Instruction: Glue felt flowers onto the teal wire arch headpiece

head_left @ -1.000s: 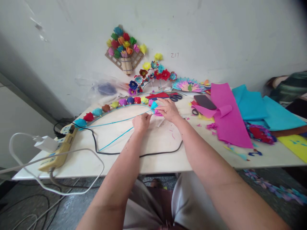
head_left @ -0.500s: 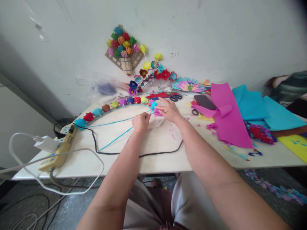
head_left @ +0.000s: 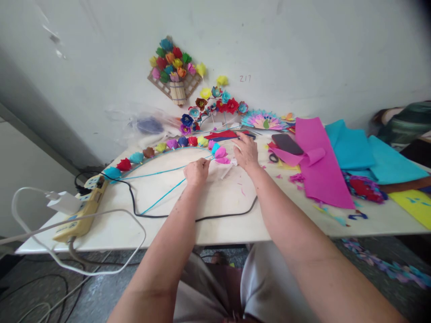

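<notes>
My left hand (head_left: 198,172) pinches a thin blue wire (head_left: 161,195) on the white table (head_left: 188,224). The wire joins a long blue arc (head_left: 161,152) lined with several paper flowers. A pink paper flower (head_left: 220,154) lies at the arc's right end, just beyond my left fingertips. My right hand (head_left: 247,153) sits to the right of that flower, fingers stretched forward over the dark scissors (head_left: 251,134) beside red paper (head_left: 222,133). I see nothing held in it.
A black cable (head_left: 202,218) loops across the table from a power strip (head_left: 81,215) at the left edge. Magenta paper (head_left: 319,170), blue sheets (head_left: 363,152), a dark phone (head_left: 287,143) and paper scraps lie right. Flower decorations (head_left: 175,63) stand against the wall.
My right hand has let go of the pink flower and moved right and away onto the scissors. The flower now lies uncovered. My left hand has stayed put.
</notes>
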`<state>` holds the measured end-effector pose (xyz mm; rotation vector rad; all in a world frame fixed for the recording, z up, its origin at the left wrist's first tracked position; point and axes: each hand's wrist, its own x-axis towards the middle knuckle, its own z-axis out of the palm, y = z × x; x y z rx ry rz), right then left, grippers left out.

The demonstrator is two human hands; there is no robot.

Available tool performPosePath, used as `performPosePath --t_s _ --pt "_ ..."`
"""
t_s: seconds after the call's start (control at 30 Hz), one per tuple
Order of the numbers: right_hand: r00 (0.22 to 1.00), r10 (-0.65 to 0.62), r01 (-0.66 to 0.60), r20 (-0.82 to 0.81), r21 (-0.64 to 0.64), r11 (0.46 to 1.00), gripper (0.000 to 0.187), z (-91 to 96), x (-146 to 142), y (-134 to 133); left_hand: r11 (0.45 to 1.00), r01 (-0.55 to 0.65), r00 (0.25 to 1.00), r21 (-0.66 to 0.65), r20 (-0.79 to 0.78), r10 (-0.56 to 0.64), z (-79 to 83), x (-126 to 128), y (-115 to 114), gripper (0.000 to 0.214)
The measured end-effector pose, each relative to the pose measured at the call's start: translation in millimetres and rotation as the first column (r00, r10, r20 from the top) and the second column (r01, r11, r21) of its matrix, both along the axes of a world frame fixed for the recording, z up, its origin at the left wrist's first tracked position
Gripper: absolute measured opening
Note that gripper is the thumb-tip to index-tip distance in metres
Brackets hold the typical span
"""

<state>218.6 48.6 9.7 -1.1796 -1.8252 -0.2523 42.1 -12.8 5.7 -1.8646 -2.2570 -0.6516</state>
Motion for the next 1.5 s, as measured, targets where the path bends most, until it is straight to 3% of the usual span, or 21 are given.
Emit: performPosePath --t_s 0.13,0.33,0.6,0.87,1.2,1.5 --pt "1.000 0.003 -0.003 0.003 0.053 0.999 0.027 3.4 -5 -6 1.000 -0.003 1.000 0.005 0.003 0.003 -0.5 -1 1 0.042" --pt "0.986 0.090 -0.094 0.138 0.020 0.995 0.017 4.5 -14 -11 1.000 0.018 1.000 0.001 0.003 -0.018 -3.0 -2 2 0.044" --pt "0.952 0.194 -0.193 0.235 -0.027 0.981 0.017 5.4 -17 -13 0.999 0.048 0.999 0.001 -0.013 -0.048 -1.8 0 0 0.043" --pt "0.913 0.250 -0.267 0.323 0.007 0.964 0.019 6.1 -20 -20 0.999 0.045 0.998 0.014 -0.043 -0.044 -1.0 0 -1 0.042" --pt "0.850 0.276 -0.295 0.450 -0.030 0.955 0.025 5.6 -18 -21 0.999 0.051 0.997 0.006 -0.061 -0.050 -2.7 -3 1 0.046" --pt "0.895 0.229 -0.231 0.384 -0.042 0.972 0.030 6.8 -15 -17 0.999 0.036 0.999 -0.015 -0.002 -0.037 -2.8 -5 3 0.047"
